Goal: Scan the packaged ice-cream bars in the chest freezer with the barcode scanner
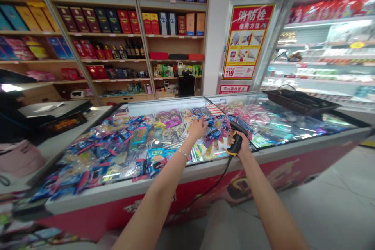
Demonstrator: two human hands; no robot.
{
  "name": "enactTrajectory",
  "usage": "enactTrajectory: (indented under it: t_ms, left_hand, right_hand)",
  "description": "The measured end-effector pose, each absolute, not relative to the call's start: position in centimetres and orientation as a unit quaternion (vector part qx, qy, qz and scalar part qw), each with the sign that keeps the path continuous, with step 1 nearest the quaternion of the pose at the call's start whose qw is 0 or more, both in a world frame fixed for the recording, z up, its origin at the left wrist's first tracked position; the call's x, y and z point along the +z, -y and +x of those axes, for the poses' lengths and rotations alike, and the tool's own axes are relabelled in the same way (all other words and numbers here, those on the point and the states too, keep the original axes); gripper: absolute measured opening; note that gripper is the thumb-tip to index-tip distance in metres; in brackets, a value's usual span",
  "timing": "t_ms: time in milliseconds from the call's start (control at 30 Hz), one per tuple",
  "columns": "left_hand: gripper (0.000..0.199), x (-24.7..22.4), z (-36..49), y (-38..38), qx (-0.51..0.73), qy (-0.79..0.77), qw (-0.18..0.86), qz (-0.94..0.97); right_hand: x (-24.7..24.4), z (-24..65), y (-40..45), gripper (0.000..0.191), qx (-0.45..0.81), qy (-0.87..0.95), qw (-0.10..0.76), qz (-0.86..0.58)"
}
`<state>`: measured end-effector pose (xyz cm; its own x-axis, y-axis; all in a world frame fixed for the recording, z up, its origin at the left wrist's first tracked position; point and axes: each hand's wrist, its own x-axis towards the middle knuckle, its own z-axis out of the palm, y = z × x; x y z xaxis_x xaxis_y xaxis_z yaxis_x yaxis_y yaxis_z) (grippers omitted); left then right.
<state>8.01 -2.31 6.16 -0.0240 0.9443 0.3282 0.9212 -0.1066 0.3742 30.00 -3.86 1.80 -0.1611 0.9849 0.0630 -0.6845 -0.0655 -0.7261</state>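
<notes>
Wooden shelves of boxed liquor fill the back of this small shop, with a red-and-yellow fire-hydrant poster on the pillar beside them and a brightly lit refrigerated case to the right. A long chest freezer with a white rim and a red front panel runs across the middle, heaped with shiny snack packets. A checkout counter closes in its left end, while an aisle of pale floor tiles runs wide along its right side.

Both forearms reach over the freezer's front rim. The left hand, a thin bracelet at its wrist, lies palm down on the packets with its grip released and its fingers spread. Just beside it, the right hand has its grip clenched around the handle of a black-and-yellow barcode scanner, held above the packets. The scanner's black cord drops over the rim and down the red panel. A dark tray sits on the freezer's far right end, well apart from both hands.
</notes>
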Motion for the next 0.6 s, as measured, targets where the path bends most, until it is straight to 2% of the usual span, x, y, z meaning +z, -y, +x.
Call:
enactTrajectory:
  t_ms: [200, 367, 600]
  left_hand:
    - [0.052, 9.6, 1.7, 4.7, 0.277, -0.675, -0.056, 0.682]
    - [0.043, 11.8, -7.9, 8.8, 0.267, -0.731, -0.118, 0.617]
    - [0.039, 10.6, -20.8, 14.3, 0.222, -0.842, -0.125, 0.476]
  right_hand:
    - [3.7, 28.7, 5.1, 0.019, 0.684, 0.344, 0.605, -0.217]
    - [7.3, 22.7, 6.1, 0.015, 0.677, 0.407, 0.588, -0.174]
    - [8.8, 11.3, 6.6, 0.016, 0.767, 0.465, 0.42, -0.137]
